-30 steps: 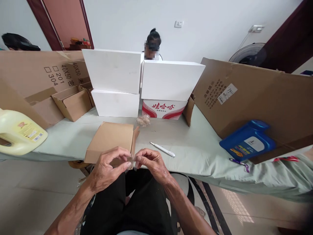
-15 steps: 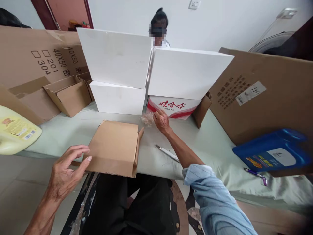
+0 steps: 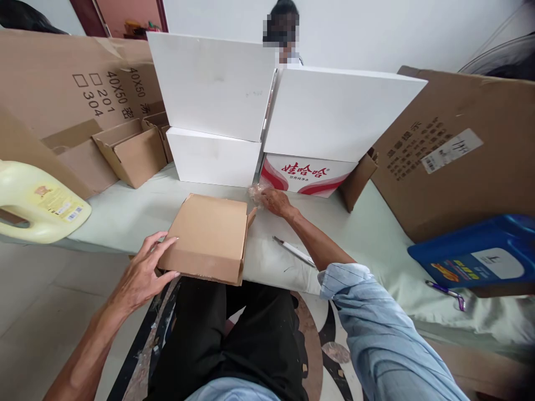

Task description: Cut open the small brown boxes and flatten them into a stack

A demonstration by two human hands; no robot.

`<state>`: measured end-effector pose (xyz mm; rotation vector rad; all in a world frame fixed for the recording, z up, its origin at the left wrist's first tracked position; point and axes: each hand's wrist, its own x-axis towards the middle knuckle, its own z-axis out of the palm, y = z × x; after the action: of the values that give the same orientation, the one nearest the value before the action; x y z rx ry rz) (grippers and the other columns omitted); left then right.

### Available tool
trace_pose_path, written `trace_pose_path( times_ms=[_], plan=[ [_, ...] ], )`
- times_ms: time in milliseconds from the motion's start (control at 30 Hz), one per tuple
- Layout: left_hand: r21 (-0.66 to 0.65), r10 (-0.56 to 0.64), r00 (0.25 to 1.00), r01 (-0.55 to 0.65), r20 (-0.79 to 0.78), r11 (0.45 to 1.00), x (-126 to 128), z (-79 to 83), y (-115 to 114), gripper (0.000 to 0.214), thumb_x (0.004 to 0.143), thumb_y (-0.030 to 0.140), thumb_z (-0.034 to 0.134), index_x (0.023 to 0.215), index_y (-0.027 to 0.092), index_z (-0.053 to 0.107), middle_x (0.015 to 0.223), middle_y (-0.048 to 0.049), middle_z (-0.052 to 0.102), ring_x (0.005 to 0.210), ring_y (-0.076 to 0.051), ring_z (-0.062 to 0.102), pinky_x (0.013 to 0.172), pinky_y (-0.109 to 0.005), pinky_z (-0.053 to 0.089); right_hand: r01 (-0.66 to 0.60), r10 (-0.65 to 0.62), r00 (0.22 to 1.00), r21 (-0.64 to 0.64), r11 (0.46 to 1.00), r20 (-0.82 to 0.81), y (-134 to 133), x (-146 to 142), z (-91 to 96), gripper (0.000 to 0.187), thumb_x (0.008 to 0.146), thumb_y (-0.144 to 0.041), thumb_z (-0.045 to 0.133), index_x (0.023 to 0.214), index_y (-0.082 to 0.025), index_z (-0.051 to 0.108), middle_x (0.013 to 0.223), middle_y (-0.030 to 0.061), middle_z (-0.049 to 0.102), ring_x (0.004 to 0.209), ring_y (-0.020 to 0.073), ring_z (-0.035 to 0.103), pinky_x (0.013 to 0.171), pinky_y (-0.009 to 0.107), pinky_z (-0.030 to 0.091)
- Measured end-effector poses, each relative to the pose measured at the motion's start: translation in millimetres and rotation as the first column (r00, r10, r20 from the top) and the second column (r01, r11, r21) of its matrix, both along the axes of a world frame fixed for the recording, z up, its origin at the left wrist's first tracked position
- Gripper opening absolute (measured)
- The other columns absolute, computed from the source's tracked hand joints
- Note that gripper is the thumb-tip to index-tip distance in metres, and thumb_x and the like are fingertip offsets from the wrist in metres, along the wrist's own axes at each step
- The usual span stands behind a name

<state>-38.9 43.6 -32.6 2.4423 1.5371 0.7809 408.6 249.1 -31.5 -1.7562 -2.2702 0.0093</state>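
A small flat cardboard box [image 3: 207, 225] lies near the table's front edge, a side flap sticking out on its right. My left hand [image 3: 144, 273] is at the box's left edge, fingers and thumb spread, fingertips against the cardboard. Farther back, my right hand [image 3: 276, 201] has its fingers closed on a crumpled wad of clear plastic [image 3: 256, 193], in front of the white boxes. A white utility knife [image 3: 295, 252] lies on the cloth to the right of the cardboard box, below my right forearm.
White boxes [image 3: 213, 89] stand stacked at the back, one with red lettering [image 3: 307, 174]. Large cardboard sheets [image 3: 455, 161] flank both sides. A yellow jug [image 3: 45, 206] stands left; a blue jug [image 3: 472, 256] and purple pen [image 3: 445, 294] lie right. A person sits beyond the boxes.
My right hand has moved left onto the clear plastic and its fingers have closed on it. My left hand has come up along the cardboard box's left edge. The view has shifted slightly.
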Motion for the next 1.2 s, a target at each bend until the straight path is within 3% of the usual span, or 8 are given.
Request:
trace_pose_path(
  times_ms=[200, 467, 633, 733, 833, 933, 1033, 1200],
  plan=[
    [0.061, -0.038, 0.999, 0.036, 0.022, 0.997, 5.0, -3.1, -2.8, 0.049, 0.101, 0.048, 0.063, 0.146, 0.026, 0.061, 0.158, -0.0153, 0.054, 0.13, -0.034, 0.068, 0.105, -0.048, 0.062, 0.069, -0.05, 0.987, 0.129, 0.989, -0.15, -26.2, 6.1, 25.8, 0.033, 0.105, -0.02, 0.047, 0.121, -0.011, 0.075, 0.131, 0.0205, 0.07, 0.106, 0.0283, 0.066, 0.085, 0.037, 0.05],
    [0.189, -0.081, 0.982, 0.049, 0.169, 0.981, 17.8, 21.7, 4.3, 0.028, 0.107, 0.042, 0.058, 0.117, 0.023, 0.076, 0.124, -0.0113, 0.075, 0.116, -0.027, 0.073, 0.11, -0.042, 0.058, 0.0, 0.099, 0.928, 0.265, 0.964, -0.36, -97.9, -10.3, 36.8, 0.025, 0.105, -0.028, 0.053, 0.111, -0.017, 0.074, 0.108, 0.0108, 0.073, 0.09, 0.0204, 0.066, 0.079, 0.032, 0.054],
    [0.018, -0.037, 0.938, 0.032, 0.346, 0.999, 29.3, 30.8, 11.4, 0.024, 0.094, 0.04, 0.066, 0.104, 0.023, 0.08, 0.114, -0.0108, 0.078, 0.109, -0.029, 0.071, 0.106, -0.045, 0.057, -0.155, 0.336, 0.719, 0.331, 0.931, -0.609, -144.7, -43.9, 36.5, 0.025, 0.106, -0.042, 0.06, 0.108, -0.022, 0.075, 0.105, 0.0075, 0.073, 0.088, 0.0199, 0.067, 0.074, 0.032, 0.055],
    [-0.044, 0.026, 0.897, -0.007, 0.441, 0.999, 29.7, 35.3, 10.2, 0.02, 0.09, 0.039, 0.069, 0.09, 0.022, 0.079, 0.099, -0.0089, 0.078, 0.093, -0.024, 0.071, 0.092, -0.038, 0.06, -0.215, 0.412, 0.617, 0.36, 0.908, -0.671, -168.8, -67.4, 43.5, 0.022, 0.106, -0.041, 0.064, 0.107, -0.023, 0.076, 0.103, 0.0066, 0.072, 0.088, 0.0191, 0.067, 0.075, 0.033, 0.055],
    [-0.095, 0.059, 0.855, -0.011, 0.516, 0.995, 33.7, 43.4, 0.5, 0.026, 0.092, 0.042, 0.07, 0.095, 0.018, 0.078, 0.096, -0.0085, 0.078, 0.08, -0.019, 0.07, 0.078, -0.032, 0.06, -0.297, 0.446, 0.496, 0.337, 0.893, -0.745, -191.2, -92.5, 51.7, 0.02, 0.105, -0.041, 0.068, 0.11, -0.024, 0.077, 0.101, 0.0055, 0.071, 0.087, 0.0182, 0.068, 0.076, 0.033, 0.055],
    [-0.244, 0.071, 0.694, 0.154, 0.716, 0.958, 48.2, 54.0, -16.1, 0.032, 0.089, 0.044, 0.078, 0.104, 0.015, 0.079, 0.099, -0.0104, 0.08, 0.083, -0.019, 0.073, 0.075, -0.03, 0.062, -0.411, 0.369, 0.327, 0.221, 0.884, -0.87, -210.4, -117.3, 56.3, 0.025, 0.102, -0.046, 0.076, 0.117, -0.026, 0.078, 0.109, 0.0052, 0.072, 0.092, 0.0179, 0.069, 0.08, 0.033, 0.056],
    [-0.334, 0.121, 0.463, 0.412, 0.878, 0.848, 67.5, 61.4, -32.6, 0.035, 0.081, 0.039, 0.089, 0.105, 0.015, 0.082, 0.101, -0.0117, 0.08, 0.085, -0.02, 0.073, 0.073, -0.029, 0.062, -0.51, 0.243, 0.173, 0.124, 0.851, -0.954, -223.0, -136.9, 57.9, 0.04, 0.094, -0.052, 0.085, 0.124, -0.027, 0.078, 0.115, 0.0052, 0.071, 0.094, 0.017, 0.068, 0.084, 0.033, 0.056],
    [-0.344, 0.127, 0.396, 0.547, 0.91, 0.763, 86.7, 59.8, -43.9, 0.039, 0.081, 0.037, 0.093, 0.115, 0.019, 0.086, 0.096, -0.0087, 0.081, 0.079, -0.016, 0.072, 0.077, -0.028, 0.063, -0.606, 0.129, 0.029, 0.085, 0.791, -0.991, -233.8, -148.1, 65.0, 0.036, 0.09, -0.052, 0.089, 0.112, -0.024, 0.08, 0.098, 0.0021, 0.069, 0.087, 0.0175, 0.07, 0.08, 0.033, 0.057]
  ],
)
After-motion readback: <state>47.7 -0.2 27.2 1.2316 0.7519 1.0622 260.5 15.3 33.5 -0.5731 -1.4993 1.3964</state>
